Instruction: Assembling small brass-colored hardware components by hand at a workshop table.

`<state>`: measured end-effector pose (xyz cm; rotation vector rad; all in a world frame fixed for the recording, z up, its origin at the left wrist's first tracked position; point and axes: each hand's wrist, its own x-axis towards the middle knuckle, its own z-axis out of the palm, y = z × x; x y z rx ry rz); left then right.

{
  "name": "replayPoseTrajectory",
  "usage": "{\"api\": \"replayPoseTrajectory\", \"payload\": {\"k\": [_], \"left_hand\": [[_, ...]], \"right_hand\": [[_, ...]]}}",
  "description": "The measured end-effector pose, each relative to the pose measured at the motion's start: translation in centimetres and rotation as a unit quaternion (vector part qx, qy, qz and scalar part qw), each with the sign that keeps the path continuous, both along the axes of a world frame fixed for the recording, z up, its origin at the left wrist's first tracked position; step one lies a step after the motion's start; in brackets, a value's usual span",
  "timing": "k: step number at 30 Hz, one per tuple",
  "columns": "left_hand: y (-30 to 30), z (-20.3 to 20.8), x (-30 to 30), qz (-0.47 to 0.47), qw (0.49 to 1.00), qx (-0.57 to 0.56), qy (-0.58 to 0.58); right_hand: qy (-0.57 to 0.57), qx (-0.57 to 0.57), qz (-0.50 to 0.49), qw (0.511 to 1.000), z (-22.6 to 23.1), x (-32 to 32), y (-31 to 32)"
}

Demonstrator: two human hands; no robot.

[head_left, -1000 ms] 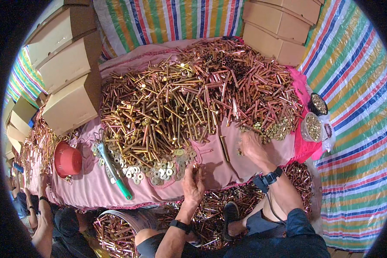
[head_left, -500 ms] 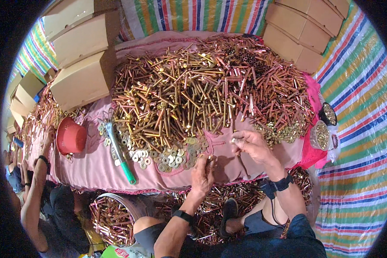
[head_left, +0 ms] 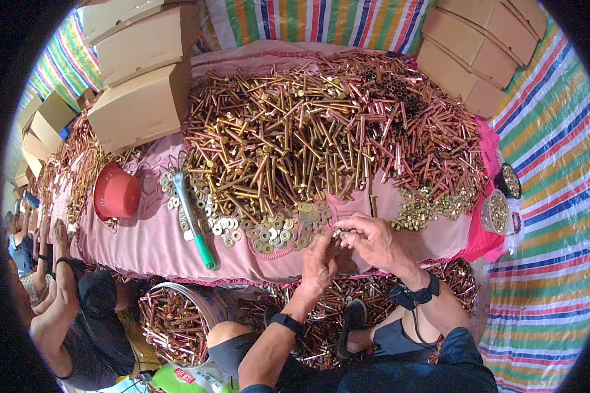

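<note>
My left hand (head_left: 319, 263) is closed in a pinch over the near edge of the pink cloth. Its fingertips meet those of my right hand (head_left: 372, 242), also closed. Between them shows a small, shiny metal piece (head_left: 337, 233), too small and covered to name exactly. Just beyond the hands lies a spread of flat washers (head_left: 269, 234). A big heap of long brassy bolts (head_left: 288, 141) rises behind it. To the right of my right hand is a small pile of nuts (head_left: 426, 208). One bolt (head_left: 373, 198) lies apart on the cloth beyond my right hand.
A wire-headed tool with a green handle (head_left: 204, 252) and a red bowl (head_left: 117, 190) lie to the left. Cardboard boxes (head_left: 137, 108) stand at both back corners. Clear tubs (head_left: 495, 213) sit at right. Below, a bucket (head_left: 206, 308) holds bolts; a co-worker's arm (head_left: 59, 288) is at left.
My right hand has come down and left, and my left hand slightly right and up, so their fingertips now meet. The whole view has shifted a little.
</note>
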<state>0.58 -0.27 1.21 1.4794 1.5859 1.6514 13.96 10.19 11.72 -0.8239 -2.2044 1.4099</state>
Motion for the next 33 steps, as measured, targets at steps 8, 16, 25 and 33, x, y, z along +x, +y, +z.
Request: {"api": "replayPoseTrajectory", "payload": {"k": [8, 16, 25, 33], "left_hand": [[-0.2, -0.1, -0.2, -0.004, 0.998, -0.018, 0.058], [-0.8, 2.2, -1.3, -0.044, 0.996, -0.066, 0.036], [-0.5, 0.3, -1.7, -0.022, 0.998, -0.024, 0.060], [-0.3, 0.9, -1.8, 0.007, 0.996, -0.038, 0.081]], "right_hand": [[0.014, 0.026, -0.001, 1.000, -1.1, 0.3, 0.3], [0.068, 0.070, -0.010, 0.995, -2.0, -0.2, 0.3], [0.015, 0.032, -0.057, 0.998, -1.4, -0.9, -0.6], [0.019, 0.176, -0.004, 0.984, -1.2, -0.8, -0.1]]}}
